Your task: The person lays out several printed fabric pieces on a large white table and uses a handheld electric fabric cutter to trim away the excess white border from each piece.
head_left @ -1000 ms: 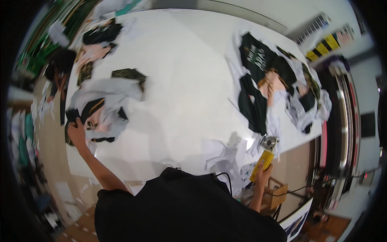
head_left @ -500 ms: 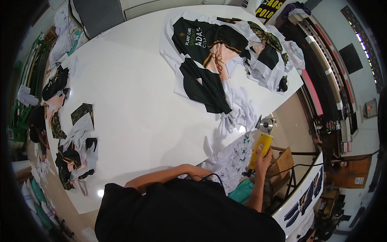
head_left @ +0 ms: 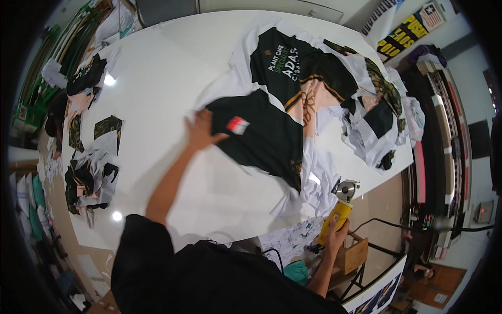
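My left hand (head_left: 202, 130) lies with fingers spread on the left edge of a dark green printed fabric panel (head_left: 264, 138). The panel is smoothed out on the white table (head_left: 167, 78) and bears a small red and white patch. My right hand (head_left: 335, 235) is wrapped round the yellow body of an electric rotary cutter (head_left: 337, 217). Its round metal head points away from me, beside white fabric scraps (head_left: 319, 172) at the table's right edge. Behind the green panel lies a larger printed fabric piece (head_left: 280, 60) in dark green with peach and orange stripes.
Crumpled camouflage and white cloth (head_left: 384, 123) lies at the far right of the table. Cut pieces (head_left: 86, 180) are heaped along its left side. A black cord (head_left: 381, 222) runs right from the cutter, past a wooden stool (head_left: 351, 256). White scraps (head_left: 290, 235) hang below the near edge.
My left hand has moved from near my body out to the fabric's left edge. The green panel now lies spread wider, with its patch showing. The cutter stays in my right hand.
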